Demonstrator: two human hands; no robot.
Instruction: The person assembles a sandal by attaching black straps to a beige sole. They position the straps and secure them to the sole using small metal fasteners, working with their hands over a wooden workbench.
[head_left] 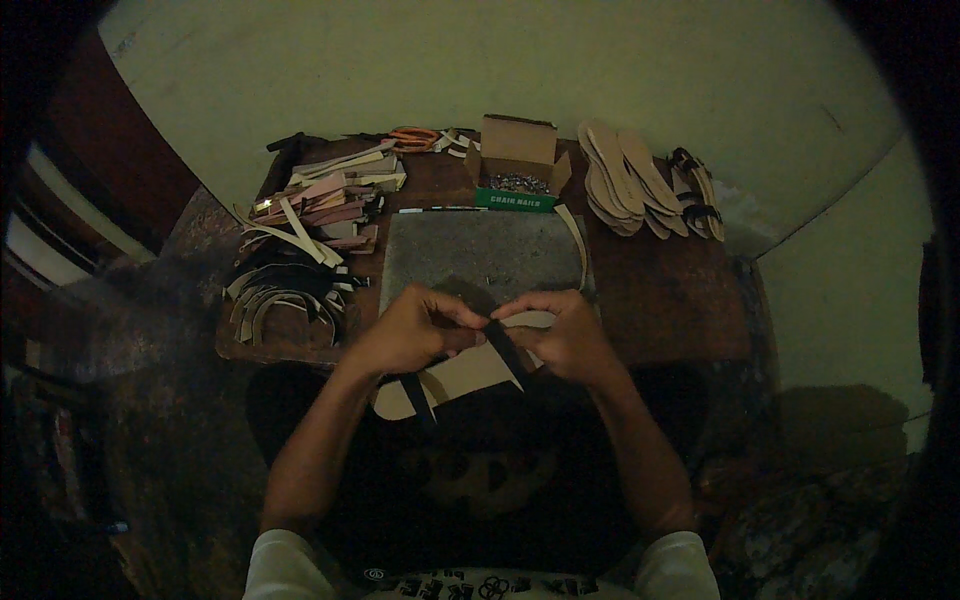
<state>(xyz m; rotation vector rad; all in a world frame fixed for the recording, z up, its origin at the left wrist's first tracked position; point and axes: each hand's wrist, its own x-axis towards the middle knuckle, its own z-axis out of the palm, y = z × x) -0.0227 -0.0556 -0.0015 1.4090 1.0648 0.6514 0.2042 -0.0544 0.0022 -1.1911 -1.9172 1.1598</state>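
Observation:
In front of my body, at the table's near edge, a tan insole (pixel 455 384) is held slantwise between both hands. Two black straps (pixel 508 356) cross it, one near its middle and one toward its left end. My left hand (pixel 412 328) is closed, thumb and fingers pinching the upper end of the middle strap. From the other side, my right hand (pixel 562 335) grips the insole's far part, its index finger and thumb meeting the same strap. The fingertips hide where strap and insole meet.
Behind my hands lies a grey slab (pixel 480 250) with a curved pale strip (pixel 576 240) on its right. An open box (pixel 512 200) of small metal nails stands beyond. Cut strips (pixel 330 215) and dark straps (pixel 280 300) pile left; orange-handled scissors (pixel 413 138), stacked insoles (pixel 612 180) and strapped soles (pixel 700 200) lie farther back.

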